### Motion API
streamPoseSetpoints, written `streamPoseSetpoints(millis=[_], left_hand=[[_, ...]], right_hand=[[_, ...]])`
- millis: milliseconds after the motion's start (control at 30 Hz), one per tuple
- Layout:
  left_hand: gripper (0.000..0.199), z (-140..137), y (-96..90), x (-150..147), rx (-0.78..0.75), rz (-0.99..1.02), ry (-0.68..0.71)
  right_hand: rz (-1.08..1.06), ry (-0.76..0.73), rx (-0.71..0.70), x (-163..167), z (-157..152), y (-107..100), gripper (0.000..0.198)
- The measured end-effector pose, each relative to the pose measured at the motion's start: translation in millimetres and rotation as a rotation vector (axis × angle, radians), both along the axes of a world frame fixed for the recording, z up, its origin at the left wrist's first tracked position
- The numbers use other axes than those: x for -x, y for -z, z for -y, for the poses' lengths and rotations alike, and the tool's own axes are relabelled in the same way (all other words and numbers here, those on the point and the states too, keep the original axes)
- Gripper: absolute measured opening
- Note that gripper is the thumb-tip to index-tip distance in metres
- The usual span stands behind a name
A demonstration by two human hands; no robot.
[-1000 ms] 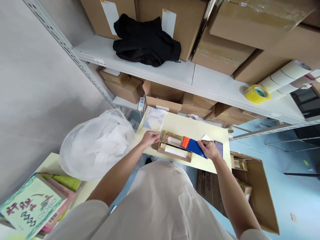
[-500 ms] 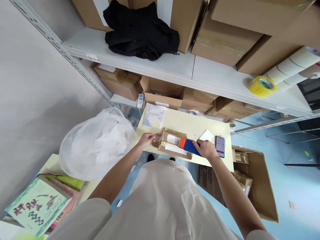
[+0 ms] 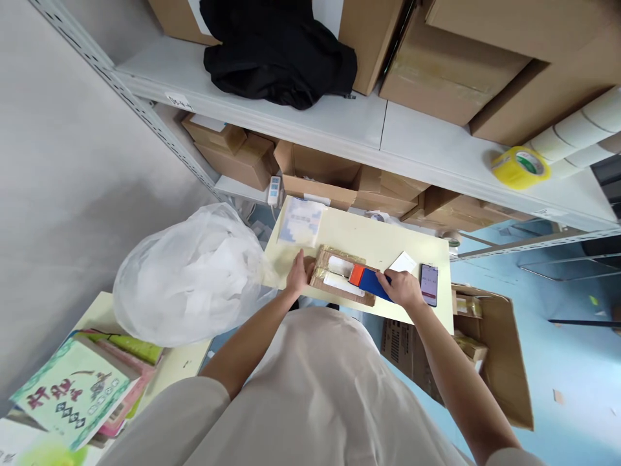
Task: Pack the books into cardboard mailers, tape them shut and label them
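A cardboard parcel (image 3: 317,282) with white labels lies on the pale yellow table. At its left end is my left hand (image 3: 297,277), fingers stretched out and pressed against that side. My right hand (image 3: 402,288) is closed around a blue tape dispenser (image 3: 374,285) with an orange front end (image 3: 356,274), which rests over the parcel's right part. My palm and fingers hide the dispenser's right end. A white card (image 3: 402,262) and a phone (image 3: 429,285) with its screen lit lie close to my right hand.
A patterned packet (image 3: 299,221) lies at the table's back left. On the left bulges a translucent bag (image 3: 189,278) of white material. An open carton (image 3: 502,362) stands right of the table (image 3: 378,236). Shelving (image 3: 310,133) with boxes and yellow tape (image 3: 521,167) spans the back.
My left hand has gone from pinching a strip of tape left of the parcel to pressing its fingers against the parcel's left end. My right hand stays on the tape dispenser.
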State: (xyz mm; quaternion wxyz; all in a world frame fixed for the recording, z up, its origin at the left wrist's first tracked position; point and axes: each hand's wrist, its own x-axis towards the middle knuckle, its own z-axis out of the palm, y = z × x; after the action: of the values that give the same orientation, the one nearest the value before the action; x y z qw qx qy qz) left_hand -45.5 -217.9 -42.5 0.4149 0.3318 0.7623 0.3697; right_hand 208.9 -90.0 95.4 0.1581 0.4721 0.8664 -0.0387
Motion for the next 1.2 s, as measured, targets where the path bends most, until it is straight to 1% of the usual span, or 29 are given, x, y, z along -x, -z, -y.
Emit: streamPoseSetpoints(millis=[67,133,200,233,267,300,367,400,433,467,533,633,733,800,867,933,1000,1100,1200], left_hand=[[0.048,5,-0.4,1,0.021,-0.149,0.084],[0.045,11,-5.4,7,0.007,-0.222,0.157],[0.047,15,-16.7,15,-0.025,-0.247,0.171],[0.052,16,-24.4,18,-0.053,-0.275,0.186],[0.061,15,-32.9,19,-0.095,-0.322,0.235],[0.073,12,-41.6,19,-0.141,-0.379,0.314],[0.105,0,-56.9,12,-0.237,-0.560,0.611],[0.117,-7,-62.4,6,-0.246,-0.645,0.736],[0.124,-14,-66.2,-1,-0.233,-0.715,0.828],[0.127,-21,-68.4,-7,-0.204,-0.762,0.878],[0.126,-30,-69.3,-16,-0.142,-0.806,0.910],[0.123,-34,-68.4,-18,-0.092,-0.832,0.917],[0.122,-36,-69.4,-12,-0.042,-0.877,0.886],[0.122,-38,-70.4,-8,-0.025,-0.907,0.887],[0.121,-42,-70.9,-6,-0.029,-0.922,0.933],[0.120,-45,-71.4,-5,-0.026,-0.927,0.976],[0.121,-46,-72.6,-3,0.002,-0.935,0.986],[0.122,-47,-75.2,-4,0.056,-0.954,0.991],[0.119,-50,-75.2,-23,0.085,-0.970,1.008]], right_hand=[[-0.008,-0.005,-0.008,0,0,1,0.051],[-0.019,-0.002,-0.004,0,0,1,0.052],[-0.033,0.003,0.009,0,-1,1,0.053],[-0.041,0.006,0.016,-1,-2,1,0.053],[-0.048,0.009,0.021,-1,-3,1,0.053],[-0.055,0.013,0.024,-2,-4,1,0.053],[-0.071,0.019,0.036,-3,-7,1,0.052],[-0.082,0.018,0.048,-2,-9,1,0.052],[-0.096,0.015,0.065,-2,-11,1,0.052],[-0.114,0.012,0.086,-2,-13,1,0.053],[-0.159,0.003,0.133,-2,-17,0,0.054],[-0.241,-0.008,0.200,-13,-24,-3,0.055],[-0.308,-0.011,0.243,-43,-35,-5,0.056],[-0.322,0.009,0.249,-69,-44,-1,0.057],[-0.310,0.038,0.240,-91,-53,9,0.059],[-0.288,0.047,0.228,-101,-62,23,0.059],[-0.285,0.022,0.237,-103,-68,39,0.058],[-0.338,-0.029,0.291,-98,-75,60,0.056],[-0.398,-0.057,0.330,-94,-79,74,0.055]])
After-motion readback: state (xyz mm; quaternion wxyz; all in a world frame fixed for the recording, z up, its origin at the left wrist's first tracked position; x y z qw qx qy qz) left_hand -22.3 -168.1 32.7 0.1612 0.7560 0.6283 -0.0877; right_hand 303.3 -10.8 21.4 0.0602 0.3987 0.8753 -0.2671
